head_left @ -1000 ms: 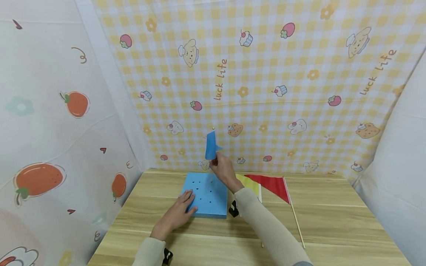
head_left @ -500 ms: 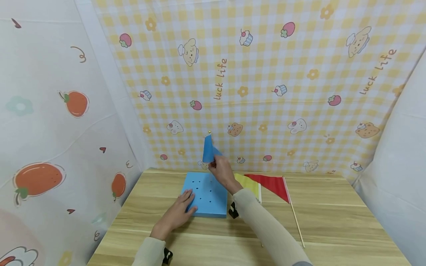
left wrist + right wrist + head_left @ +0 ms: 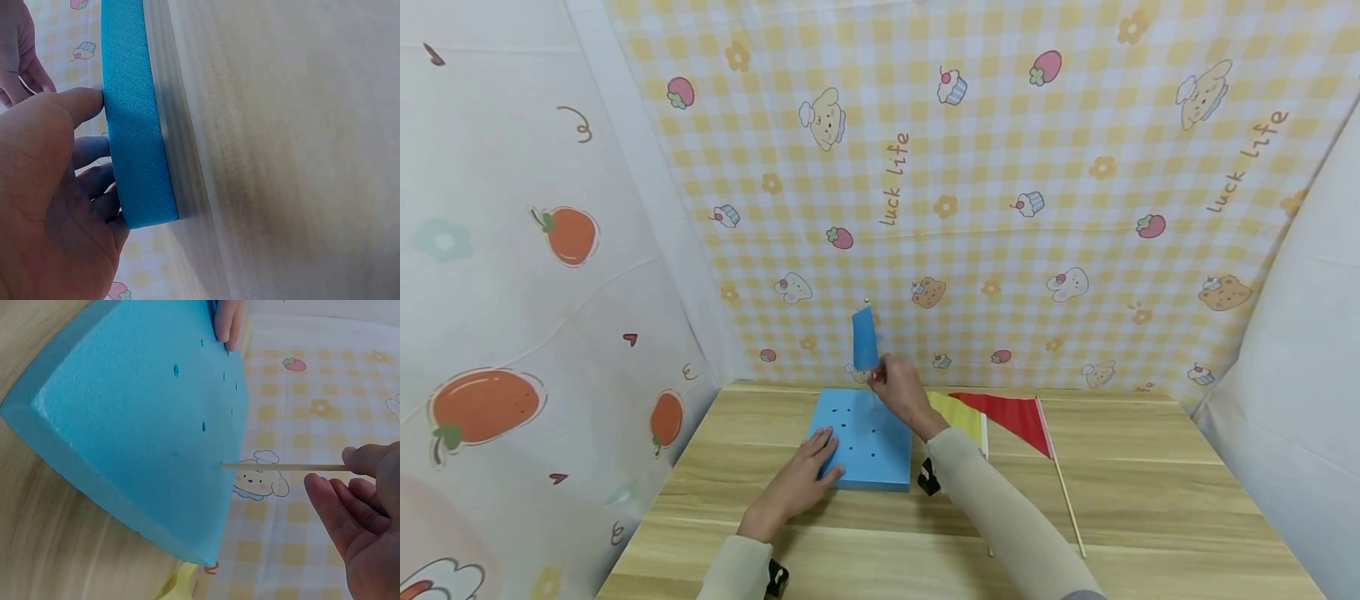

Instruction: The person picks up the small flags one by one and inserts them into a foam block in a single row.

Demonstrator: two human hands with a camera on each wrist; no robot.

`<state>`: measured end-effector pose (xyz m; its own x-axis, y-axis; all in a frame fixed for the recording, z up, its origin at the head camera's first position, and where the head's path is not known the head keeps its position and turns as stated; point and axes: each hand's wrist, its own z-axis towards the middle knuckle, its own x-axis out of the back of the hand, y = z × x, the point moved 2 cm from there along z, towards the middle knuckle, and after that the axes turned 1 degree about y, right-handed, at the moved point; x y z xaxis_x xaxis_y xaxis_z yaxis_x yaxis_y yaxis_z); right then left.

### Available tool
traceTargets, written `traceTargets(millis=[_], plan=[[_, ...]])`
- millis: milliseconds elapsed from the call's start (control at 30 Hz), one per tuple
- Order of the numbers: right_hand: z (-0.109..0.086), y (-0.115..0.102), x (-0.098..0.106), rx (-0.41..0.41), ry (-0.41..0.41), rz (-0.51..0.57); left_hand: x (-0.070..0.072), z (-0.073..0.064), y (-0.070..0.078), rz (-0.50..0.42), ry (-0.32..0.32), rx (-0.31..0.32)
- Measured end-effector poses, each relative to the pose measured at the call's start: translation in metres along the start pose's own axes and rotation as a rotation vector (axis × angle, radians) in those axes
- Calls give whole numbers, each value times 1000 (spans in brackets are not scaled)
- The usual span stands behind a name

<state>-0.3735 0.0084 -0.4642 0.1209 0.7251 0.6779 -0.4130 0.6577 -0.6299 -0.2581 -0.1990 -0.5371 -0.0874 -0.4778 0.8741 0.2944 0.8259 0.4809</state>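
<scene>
A blue foam block (image 3: 887, 467) with several small holes lies on the wooden table. My left hand (image 3: 797, 483) rests on its left side with fingers spread over the top; in the left wrist view the thumb (image 3: 81, 103) touches the block's edge. Above the back of the block, my right hand (image 3: 901, 392) pinches the thin stick of a small blue flag (image 3: 865, 340). The flag stands upright, gold bead on top. In the right wrist view the lower end of the stick (image 3: 287, 467) meets the block's holed face; how deep it sits I cannot tell.
Right of the block lie a yellow flag (image 3: 961, 417), partly hidden by the right forearm, and a red flag (image 3: 1021, 423) on a wooden stick. A yellow checked cloth (image 3: 970, 242) hangs behind the table (image 3: 1157, 492); a white printed cloth (image 3: 512, 308) hangs at left.
The blue flag and its bead have shifted a little left and down, and the flag's cloth has turned. My right hand has dipped slightly. The left hand keeps its place on the block.
</scene>
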Motion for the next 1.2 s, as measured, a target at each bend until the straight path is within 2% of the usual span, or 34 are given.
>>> traceTargets(millis=[200,400,600,900,1200], plan=[[-3,2,10,-16,-17,22,1,0,0,-5,8,-15],[-8,7,31,-14,-4,12,0,0,-1,-3,3,-20],[-16,15,54,60,38,-10,-1,0,-2,-3,-3,-18],[-38,36,88,31,43,-37,-3,0,-3,-7,4,-24],[-60,57,130,16,99,-90,-4,1,-5,-8,6,-29]])
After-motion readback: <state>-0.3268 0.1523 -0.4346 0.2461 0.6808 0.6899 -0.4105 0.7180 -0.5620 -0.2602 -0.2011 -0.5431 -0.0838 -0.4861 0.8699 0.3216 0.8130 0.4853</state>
